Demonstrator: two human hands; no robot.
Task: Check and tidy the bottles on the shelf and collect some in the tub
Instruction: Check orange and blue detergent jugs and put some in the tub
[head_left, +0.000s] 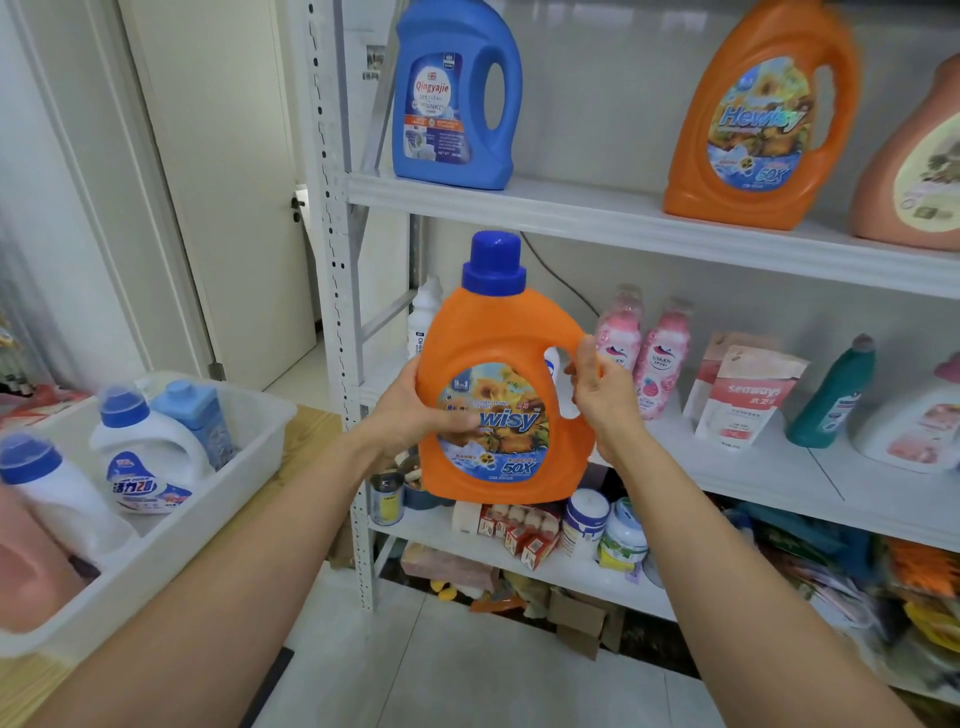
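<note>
So the orange detergent jug (493, 338) is up in the air in front of the shelf (571, 218), upright, label facing the camera, not resting on any board. The right hand (597, 395) is curled round the handle and the left hand (415, 415) grips the opposite flank with the thumb lying across the label. Looks like the checking bit of the job. Where I'd worry: that left grip is on a smooth, rounded side, so if the right hand lets go of the handle to turn the jug, my guess is it slides straight down onto the cans and small boxes on the low shelf. The blue cap (496, 262) looks seated but I can't tell if it's tight (tipping it to read the back could mean a leak). And if it's headed for the tub (171, 561) off to the left, the upright post (332, 260) sits right in the swing path, plus the tub already has the white bottles (150, 457) and others in it, so setting a big jug in carelessly could knock those over or land it on top of them.
</note>
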